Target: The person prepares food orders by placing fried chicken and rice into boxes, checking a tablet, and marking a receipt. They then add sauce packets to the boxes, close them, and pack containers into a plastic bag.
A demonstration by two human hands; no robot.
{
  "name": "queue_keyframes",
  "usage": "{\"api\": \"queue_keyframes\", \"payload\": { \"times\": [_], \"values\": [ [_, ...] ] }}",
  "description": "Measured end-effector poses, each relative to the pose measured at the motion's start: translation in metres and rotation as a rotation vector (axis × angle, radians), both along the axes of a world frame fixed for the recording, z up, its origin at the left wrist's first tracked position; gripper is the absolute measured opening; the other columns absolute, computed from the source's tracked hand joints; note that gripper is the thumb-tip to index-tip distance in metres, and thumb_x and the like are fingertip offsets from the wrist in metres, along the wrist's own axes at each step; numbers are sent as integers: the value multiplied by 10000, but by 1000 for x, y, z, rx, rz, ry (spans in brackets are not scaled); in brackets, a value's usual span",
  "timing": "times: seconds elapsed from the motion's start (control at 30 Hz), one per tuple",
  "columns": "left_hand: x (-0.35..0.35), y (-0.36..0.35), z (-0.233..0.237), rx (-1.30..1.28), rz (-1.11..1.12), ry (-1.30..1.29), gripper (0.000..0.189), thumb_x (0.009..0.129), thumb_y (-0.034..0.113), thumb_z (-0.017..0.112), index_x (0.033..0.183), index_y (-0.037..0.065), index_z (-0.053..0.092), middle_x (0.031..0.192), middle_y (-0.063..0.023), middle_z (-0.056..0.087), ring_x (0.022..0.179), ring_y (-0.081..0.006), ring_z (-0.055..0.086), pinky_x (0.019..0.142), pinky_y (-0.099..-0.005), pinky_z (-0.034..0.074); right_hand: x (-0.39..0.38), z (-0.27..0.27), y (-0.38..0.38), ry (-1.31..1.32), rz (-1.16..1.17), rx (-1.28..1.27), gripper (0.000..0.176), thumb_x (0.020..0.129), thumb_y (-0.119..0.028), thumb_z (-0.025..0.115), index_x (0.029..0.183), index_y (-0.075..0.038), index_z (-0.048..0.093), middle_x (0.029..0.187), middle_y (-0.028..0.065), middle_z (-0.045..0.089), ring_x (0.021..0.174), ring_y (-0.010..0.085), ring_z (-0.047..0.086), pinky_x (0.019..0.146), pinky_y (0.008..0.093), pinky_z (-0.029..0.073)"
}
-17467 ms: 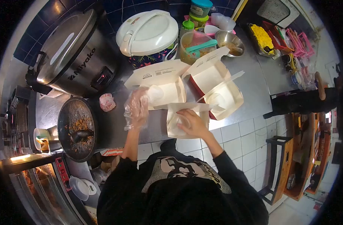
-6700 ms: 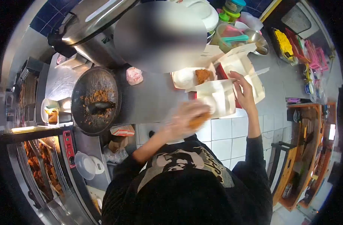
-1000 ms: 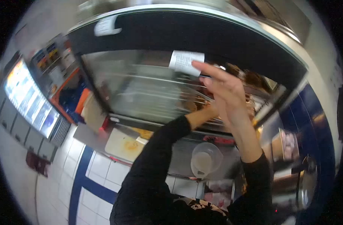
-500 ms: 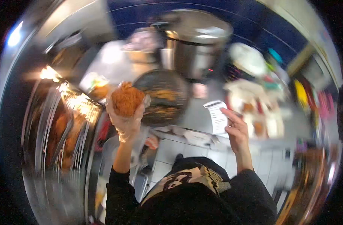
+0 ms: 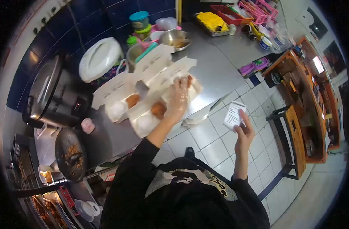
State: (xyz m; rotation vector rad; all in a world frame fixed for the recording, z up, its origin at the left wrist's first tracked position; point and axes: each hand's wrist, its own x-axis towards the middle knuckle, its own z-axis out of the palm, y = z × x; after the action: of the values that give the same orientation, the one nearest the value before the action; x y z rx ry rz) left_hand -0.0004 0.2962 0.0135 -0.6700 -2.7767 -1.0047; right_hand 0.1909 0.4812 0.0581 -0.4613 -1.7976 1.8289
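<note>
A person in a black printed top [image 5: 189, 179] stands at a steel worktop [image 5: 216, 78] bearing three open cardboard meal boxes, clustered about the middle of the view; clock directions are read from that middle. The left hand [image 5: 177, 100], in a clear plastic glove, reaches into the right-hand box [image 5: 195, 91], towards one o'clock. Its fingers lie close together and point down into the box; a piece of fried chicken [image 5: 189, 81] shows just beside the fingertips, but whether they grip it cannot be told.

The bare right hand [image 5: 244, 136] is between three and four o'clock, above the tiled floor [image 5: 227, 162] and apart from the worktop. Its thumb and fingers pinch a printed paper receipt [image 5: 233, 116], at three o'clock.

The front box [image 5: 134, 118], near nine o'clock, holds a white mound of rice [image 5: 146, 124] beside browned fried chicken. The rear-left box [image 5: 114, 89], between nine and ten, holds the same pair.

Farther out, a large steel rice cooker [image 5: 54, 105] stands just past nine o'clock and a white-lidded rice cooker [image 5: 100, 59] at ten. A steel bowl [image 5: 165, 38] sits at twelve, and a black mortar [image 5: 62, 149] with orange crumbs at eight.
</note>
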Motion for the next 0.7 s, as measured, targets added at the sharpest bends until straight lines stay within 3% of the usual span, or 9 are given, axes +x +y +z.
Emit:
{"api": "queue_keyframes", "payload": {
  "times": [0.03,0.1,0.13,0.23,0.37,0.47,0.5,0.6,0.7],
  "values": [
    [-22,27,-26,-138,17,55,466,832,134,530,1269,-13,463,1381,-226,338,1206,-401,396,964,-448,377,-14,-16,24,28,3,177,557,691,26,576,1244,-34,589,1273,98,547,790,77,522,664,206,437],
    [-53,65,-100,-411,69,158,451,840,122,521,1269,-11,473,1404,-232,322,1235,-416,377,989,-450,363,-50,-26,53,-20,35,380,488,750,-2,585,1237,-30,588,1252,120,557,869,115,568,694,214,465],
    [-33,61,-60,-613,-136,249,418,811,104,571,1205,-26,526,1361,-246,391,1258,-403,370,1020,-420,342,-71,-37,63,-34,66,405,453,771,-27,593,1224,-31,593,1243,133,560,915,150,586,724,231,477],
    [0,52,-42,68,81,203,351,783,96,625,1108,-30,581,1241,-236,514,1196,-361,456,996,-412,371,-143,-75,72,-116,169,504,399,787,-87,627,1178,-17,605,1217,174,569,1058,274,599,823,311,499],
    [75,-49,-78,-74,705,540,272,797,142,668,999,-9,566,991,-152,590,940,-324,567,852,-408,451,-234,-110,51,-80,444,723,322,816,-220,618,1041,10,640,1067,203,616,949,366,605,832,412,492],
    [123,-192,-162,-1,1251,346,375,879,291,613,1043,-41,553,1031,-159,581,939,-291,562,823,-382,454,-275,-163,34,-122,598,668,277,831,-233,592,982,-10,658,994,199,626,849,383,609,769,437,493],
    [122,-177,-111,-271,1508,72,416,917,338,561,1078,-46,557,1039,-163,587,921,-276,567,815,-370,454,-278,-165,33,-116,595,632,268,831,-219,587,978,-8,658,985,196,627,831,383,611,751,439,494],
    [99,-175,-130,636,1250,-230,537,983,415,394,1149,-70,554,1069,-196,608,921,-278,588,833,-353,451,-274,-159,39,14,563,570,240,809,-128,569,974,23,654,931,185,635,750,387,616,683,434,504],
    [64,-111,-114,346,1335,-404,541,996,423,327,1199,-29,544,1104,-204,606,959,-306,592,856,-369,453,-274,-154,56,17,642,500,251,782,-69,554,983,44,653,960,194,635,788,378,626,703,416,513]
  ]
}}
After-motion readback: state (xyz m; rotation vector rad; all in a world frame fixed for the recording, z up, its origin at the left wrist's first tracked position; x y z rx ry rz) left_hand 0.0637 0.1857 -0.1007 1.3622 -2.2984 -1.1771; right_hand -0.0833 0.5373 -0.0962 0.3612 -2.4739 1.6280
